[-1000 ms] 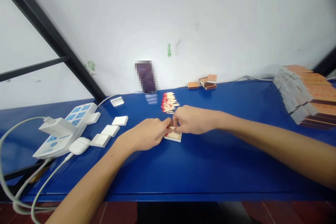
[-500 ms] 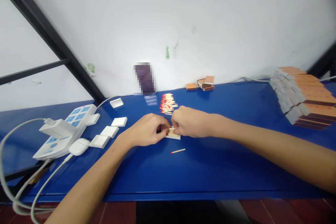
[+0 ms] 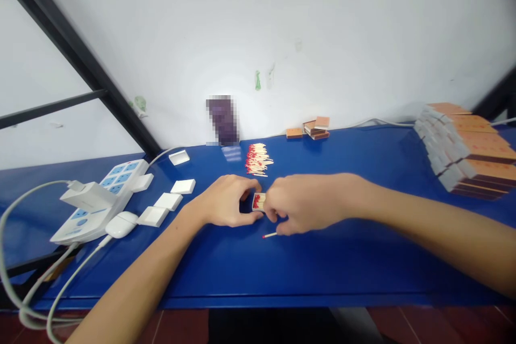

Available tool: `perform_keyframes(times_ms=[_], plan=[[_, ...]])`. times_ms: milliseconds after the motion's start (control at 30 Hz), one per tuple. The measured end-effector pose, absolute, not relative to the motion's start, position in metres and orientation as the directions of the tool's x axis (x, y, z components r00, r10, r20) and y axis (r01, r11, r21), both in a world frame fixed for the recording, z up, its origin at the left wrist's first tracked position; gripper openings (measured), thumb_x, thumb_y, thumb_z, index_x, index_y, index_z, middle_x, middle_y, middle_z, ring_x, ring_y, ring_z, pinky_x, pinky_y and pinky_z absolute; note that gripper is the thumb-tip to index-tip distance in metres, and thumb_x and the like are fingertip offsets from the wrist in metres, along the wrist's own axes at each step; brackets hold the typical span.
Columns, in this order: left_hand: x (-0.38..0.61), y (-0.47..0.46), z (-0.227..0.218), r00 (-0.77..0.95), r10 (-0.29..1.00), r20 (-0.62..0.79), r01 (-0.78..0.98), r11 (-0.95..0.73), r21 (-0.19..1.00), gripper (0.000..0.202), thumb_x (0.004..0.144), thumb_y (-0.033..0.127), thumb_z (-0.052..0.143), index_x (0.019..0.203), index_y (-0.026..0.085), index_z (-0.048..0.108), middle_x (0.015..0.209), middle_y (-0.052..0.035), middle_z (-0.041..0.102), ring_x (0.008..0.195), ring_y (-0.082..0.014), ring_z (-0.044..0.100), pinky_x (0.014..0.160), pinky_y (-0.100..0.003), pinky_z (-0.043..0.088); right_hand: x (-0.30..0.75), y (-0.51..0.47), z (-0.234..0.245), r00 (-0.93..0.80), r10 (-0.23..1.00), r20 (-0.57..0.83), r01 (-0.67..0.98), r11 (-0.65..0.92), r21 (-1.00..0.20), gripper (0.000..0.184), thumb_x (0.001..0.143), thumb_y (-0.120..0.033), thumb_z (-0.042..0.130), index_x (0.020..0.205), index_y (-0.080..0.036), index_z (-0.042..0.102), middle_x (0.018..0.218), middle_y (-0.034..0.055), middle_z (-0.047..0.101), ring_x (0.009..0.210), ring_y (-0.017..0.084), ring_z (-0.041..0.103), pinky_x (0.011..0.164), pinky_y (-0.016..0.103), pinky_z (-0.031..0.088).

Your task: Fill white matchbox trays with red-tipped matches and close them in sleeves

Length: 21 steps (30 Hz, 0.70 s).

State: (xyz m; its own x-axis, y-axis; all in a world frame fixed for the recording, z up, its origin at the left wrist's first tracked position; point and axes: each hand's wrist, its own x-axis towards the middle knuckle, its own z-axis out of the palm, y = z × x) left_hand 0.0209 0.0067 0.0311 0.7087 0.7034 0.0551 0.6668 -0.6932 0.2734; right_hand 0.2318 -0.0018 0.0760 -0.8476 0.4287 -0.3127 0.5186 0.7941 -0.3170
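Noted match tray [image 3: 258, 201] tipped on edge, red heads up, pinched in left hand [image 3: 226, 203] grip; right hand [image 3: 310, 204] palm-down alongside, grip unclear.

No text, brand, number or sign can be read. The orange faces of the stacked matchboxes [image 3: 479, 140] are seen as plain colour. Any print on the power strip [image 3: 100, 193] or on the small tray of matches [image 3: 258, 201] is too small to be made out. The dark item [image 3: 223, 120] at the wall is blurred.
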Motion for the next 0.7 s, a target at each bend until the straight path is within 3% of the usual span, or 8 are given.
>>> perform_keyframes(times_ms=[133, 267, 400, 500, 600, 667, 700], plan=[[0.025, 0.006, 0.029, 0.722, 0.69, 0.055, 0.651, -0.704, 0.285, 0.017, 0.074, 0.031, 0.063, 0.086, 0.02, 0.059, 0.067, 0.0031, 0.056, 0.059, -0.0123, 0.05, 0.057, -0.025, 0.032, 0.225, -0.011, 0.068, -0.837, 0.407, -0.367, 0.516, 0.809, -0.28, 0.021, 0.081, -0.023, 0.056, 0.061, -0.016, 0.056, 0.06, -0.0004, 0.051, 0.052, 0.01, 0.039, 0.053, 0.028, 0.026], [0.028, 0.004, 0.027, 0.727, 0.685, 0.054, 0.651, -0.712, 0.262, 0.026, 0.078, 0.044, 0.063, 0.083, 0.019, 0.057, 0.067, 0.0024, 0.056, 0.057, -0.0126, 0.049, 0.056, -0.026, 0.032, 0.231, 0.002, 0.073, -0.853, 0.419, -0.31, 0.505, 0.811, -0.295, 0.022, 0.077, -0.017, 0.053, 0.055, -0.017, 0.052, 0.051, -0.0036, 0.043, 0.049, 0.009, 0.03, 0.053, 0.029, 0.024], [0.022, 0.006, 0.037, 0.703, 0.704, 0.1, 0.678, -0.706, 0.203, 0.034, 0.074, 0.047, 0.067, 0.093, 0.02, 0.06, 0.081, -0.0011, 0.062, 0.07, -0.0168, 0.055, 0.064, -0.028, 0.039, 0.24, 0.024, 0.077, -0.872, 0.452, -0.191, 0.49, 0.805, -0.334, 0.015, 0.079, -0.017, 0.052, 0.068, -0.017, 0.063, 0.06, -0.0023, 0.056, 0.053, 0.01, 0.039, 0.055, 0.028, 0.027], [0.015, -0.001, 0.059, 0.646, 0.748, 0.152, 0.716, -0.663, 0.217, 0.022, 0.076, 0.038, 0.063, 0.087, 0.02, 0.063, 0.079, -0.0018, 0.061, 0.07, -0.0165, 0.055, 0.065, -0.029, 0.041, 0.24, 0.034, 0.071, -0.884, 0.43, -0.183, 0.467, 0.795, -0.387, 0.014, 0.08, -0.02, 0.053, 0.076, -0.015, 0.066, 0.067, -0.0006, 0.062, 0.056, 0.01, 0.045, 0.055, 0.026, 0.029], [0.018, -0.029, 0.078, 0.704, 0.7, 0.125, 0.583, -0.669, 0.462, 0.021, 0.081, 0.038, 0.054, 0.072, 0.022, 0.063, 0.07, -0.0024, 0.06, 0.063, -0.0144, 0.054, 0.061, -0.03, 0.044, 0.237, 0.035, 0.066, -0.883, 0.434, -0.178, 0.469, 0.793, -0.39, 0.015, 0.081, -0.021, 0.054, 0.076, -0.014, 0.066, 0.067, 0.0, 0.063, 0.056, 0.01, 0.047, 0.055, 0.025, 0.03], [0.028, -0.054, 0.074, 0.839, 0.542, 0.041, 0.396, -0.662, 0.636, 0.028, 0.075, 0.054, 0.057, 0.075, 0.028, 0.068, 0.074, -0.0047, 0.063, 0.068, -0.0182, 0.059, 0.06, -0.033, 0.047, 0.237, 0.034, 0.066, -0.875, 0.451, -0.176, 0.482, 0.779, -0.402, 0.015, 0.083, -0.022, 0.054, 0.077, -0.015, 0.065, 0.068, 0.0002, 0.063, 0.058, 0.01, 0.048, 0.056, 0.025, 0.031], [0.035, -0.066, 0.066, 0.903, 0.43, 0.013, 0.302, -0.653, 0.694, 0.032, 0.069, 0.063, 0.059, 0.077, 0.033, 0.07, 0.072, -0.005, 0.063, 0.066, -0.0196, 0.059, 0.053, -0.033, 0.045, 0.237, 0.034, 0.067, -0.87, 0.461, -0.176, 0.49, 0.767, -0.415, 0.014, 0.084, -0.023, 0.054, 0.079, -0.015, 0.065, 0.071, 0.0004, 0.064, 0.06, 0.01, 0.05, 0.056, 0.024, 0.032]])
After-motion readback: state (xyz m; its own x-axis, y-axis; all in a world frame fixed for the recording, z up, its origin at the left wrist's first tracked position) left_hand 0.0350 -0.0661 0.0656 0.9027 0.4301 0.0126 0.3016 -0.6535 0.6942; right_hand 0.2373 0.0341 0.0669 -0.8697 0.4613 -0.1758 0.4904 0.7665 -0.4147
